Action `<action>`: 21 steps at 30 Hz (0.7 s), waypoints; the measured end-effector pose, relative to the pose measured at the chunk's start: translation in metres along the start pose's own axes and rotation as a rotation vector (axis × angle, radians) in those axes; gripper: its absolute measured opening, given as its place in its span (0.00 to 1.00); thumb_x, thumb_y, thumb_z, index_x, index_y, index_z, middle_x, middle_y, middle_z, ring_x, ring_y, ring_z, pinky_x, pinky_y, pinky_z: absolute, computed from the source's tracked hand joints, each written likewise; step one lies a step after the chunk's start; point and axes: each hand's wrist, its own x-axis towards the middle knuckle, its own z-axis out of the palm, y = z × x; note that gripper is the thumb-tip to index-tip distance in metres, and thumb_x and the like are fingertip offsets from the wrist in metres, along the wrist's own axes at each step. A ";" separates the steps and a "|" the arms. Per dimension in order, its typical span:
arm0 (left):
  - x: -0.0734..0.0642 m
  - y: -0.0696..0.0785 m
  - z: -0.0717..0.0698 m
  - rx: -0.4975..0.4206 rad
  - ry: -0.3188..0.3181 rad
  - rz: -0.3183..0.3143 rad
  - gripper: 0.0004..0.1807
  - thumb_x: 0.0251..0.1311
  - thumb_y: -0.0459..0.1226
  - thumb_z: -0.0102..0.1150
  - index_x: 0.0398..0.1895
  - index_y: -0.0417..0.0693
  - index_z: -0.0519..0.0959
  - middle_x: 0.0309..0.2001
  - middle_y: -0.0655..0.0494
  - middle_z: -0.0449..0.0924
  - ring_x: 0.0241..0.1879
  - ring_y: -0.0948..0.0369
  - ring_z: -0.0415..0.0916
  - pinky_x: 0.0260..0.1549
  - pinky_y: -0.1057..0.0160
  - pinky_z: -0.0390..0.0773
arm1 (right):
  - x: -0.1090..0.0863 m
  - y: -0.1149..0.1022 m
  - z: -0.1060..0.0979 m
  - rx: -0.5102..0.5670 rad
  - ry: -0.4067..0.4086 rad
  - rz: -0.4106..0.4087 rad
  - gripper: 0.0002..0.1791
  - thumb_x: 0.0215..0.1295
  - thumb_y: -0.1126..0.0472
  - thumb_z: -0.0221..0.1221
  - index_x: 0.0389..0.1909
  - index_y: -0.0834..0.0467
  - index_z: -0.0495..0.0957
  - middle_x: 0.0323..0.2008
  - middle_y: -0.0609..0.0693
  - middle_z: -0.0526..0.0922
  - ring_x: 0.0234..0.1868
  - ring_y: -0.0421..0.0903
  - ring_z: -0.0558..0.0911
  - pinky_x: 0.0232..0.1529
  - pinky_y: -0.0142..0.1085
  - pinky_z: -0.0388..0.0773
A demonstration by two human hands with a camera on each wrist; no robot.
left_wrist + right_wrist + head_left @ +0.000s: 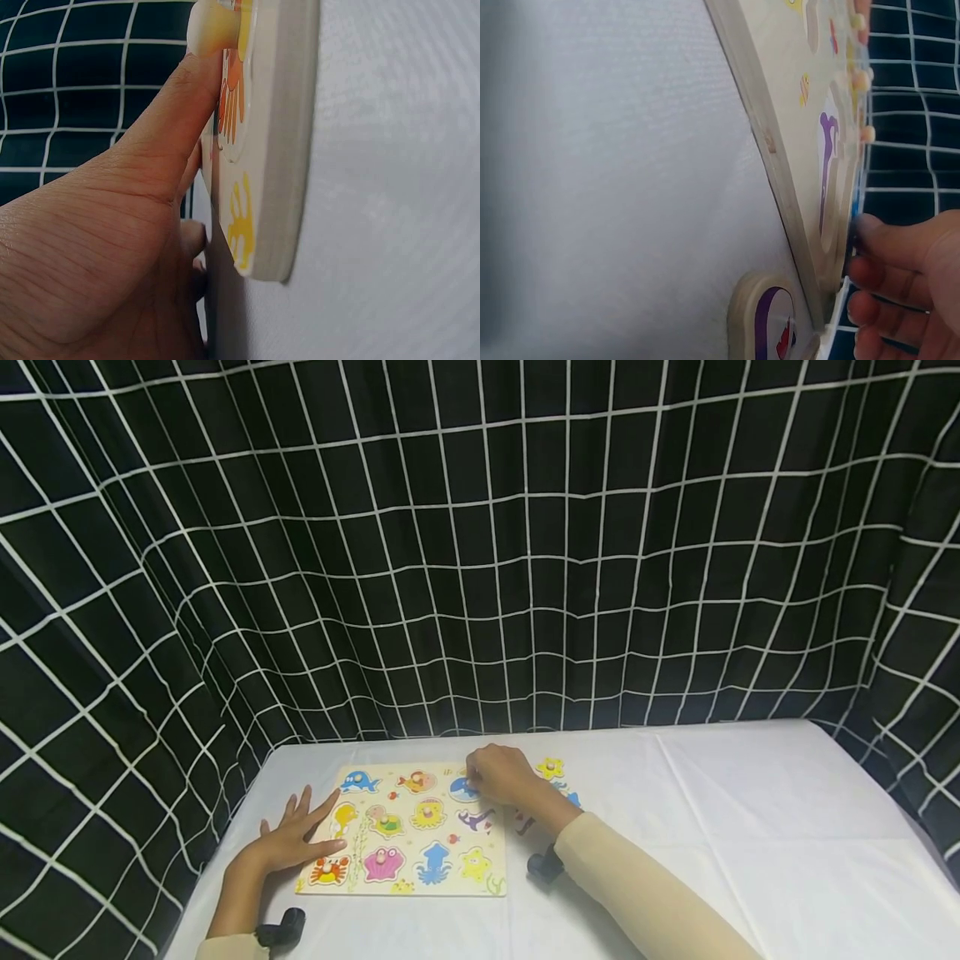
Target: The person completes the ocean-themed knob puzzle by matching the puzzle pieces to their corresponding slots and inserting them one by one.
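A wooden peg puzzle board (405, 889) printed with sea animals lies on the table. My left hand (288, 842) rests on its left side with fingers spread; the thumb is by the crab piece (328, 870), close to its knob (214, 28) in the left wrist view. At the board's upper right corner, my right hand (504, 774) pinches a blue sea-animal puzzle piece (462, 790); the fingers hide its knob. Just below is a purple-printed recess (827, 165). The whale (360, 782), turtle (386, 825), octopus (428, 814) and pink shell (384, 863) sit in the board.
Right of the board lie loose pieces: a yellow starfish (551, 767), a blue piece (573, 799) partly behind the right wrist, and a purple-edged piece (763, 319). A white cloth (720, 827) covers the table; a black curtain with a white grid (540, 568) surrounds it.
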 end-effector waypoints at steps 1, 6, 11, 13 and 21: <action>0.000 0.000 0.000 -0.004 0.001 0.003 0.60 0.47 0.73 0.62 0.81 0.60 0.53 0.80 0.34 0.30 0.78 0.34 0.23 0.60 0.22 0.17 | 0.000 0.000 0.001 0.003 -0.001 0.003 0.08 0.66 0.55 0.67 0.43 0.52 0.88 0.37 0.45 0.88 0.39 0.43 0.83 0.50 0.41 0.80; 0.000 0.000 0.001 -0.006 0.008 0.006 0.60 0.47 0.73 0.62 0.81 0.59 0.53 0.80 0.34 0.31 0.78 0.33 0.24 0.60 0.22 0.17 | 0.002 0.002 0.002 0.012 -0.013 0.027 0.09 0.66 0.55 0.67 0.44 0.52 0.88 0.38 0.46 0.88 0.40 0.44 0.83 0.51 0.41 0.79; 0.001 -0.002 0.002 0.000 0.011 0.013 0.59 0.48 0.72 0.62 0.81 0.60 0.53 0.80 0.34 0.31 0.78 0.33 0.24 0.60 0.22 0.17 | 0.004 0.004 0.003 0.010 -0.025 0.047 0.09 0.66 0.55 0.67 0.45 0.51 0.88 0.38 0.45 0.87 0.40 0.44 0.82 0.51 0.41 0.79; 0.002 -0.002 0.003 0.004 0.007 0.014 0.59 0.49 0.73 0.62 0.81 0.60 0.53 0.80 0.34 0.30 0.78 0.33 0.23 0.60 0.22 0.17 | 0.004 0.005 0.003 0.007 -0.026 0.046 0.09 0.67 0.55 0.67 0.45 0.51 0.88 0.38 0.45 0.87 0.40 0.44 0.82 0.50 0.40 0.79; 0.001 -0.001 0.001 -0.014 0.006 0.007 0.60 0.47 0.73 0.62 0.81 0.59 0.53 0.80 0.34 0.30 0.78 0.34 0.23 0.60 0.23 0.16 | 0.004 0.004 -0.001 0.012 -0.028 0.036 0.07 0.66 0.57 0.68 0.43 0.51 0.88 0.41 0.47 0.88 0.43 0.45 0.84 0.50 0.41 0.79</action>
